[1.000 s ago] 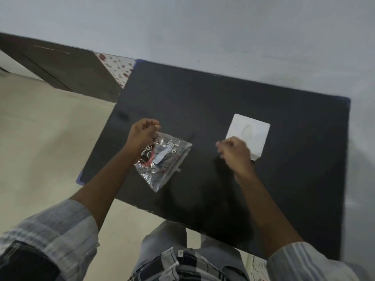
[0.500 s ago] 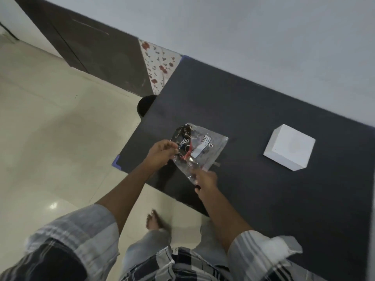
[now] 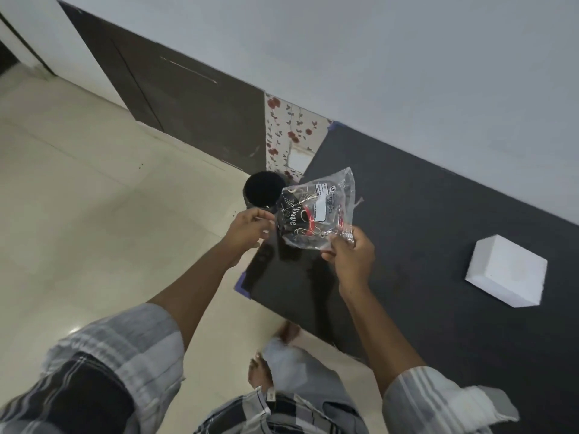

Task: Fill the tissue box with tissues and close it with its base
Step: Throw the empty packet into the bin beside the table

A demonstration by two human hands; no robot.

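A clear plastic tissue packet, printed in black and red, is held up in the air between both hands, above the near left corner of a dark desk. The left hand is closed in a pinch at the packet's left edge; the right hand grips its lower right corner between thumb and fingers. With opposite edges pinched, the film is stretched taut — a hold that looks suited to tearing or pulling the wrapper open, so the tissues can come out. Whether it is already open cannot be told.

The white tissue box rests on the desk well to the right of the right hand, untouched, waiting to be filled. Its base is not visible as a separate piece.

Just beyond the left hand, on the pale floor, stands a round black bin — likely where the wrapper will go.
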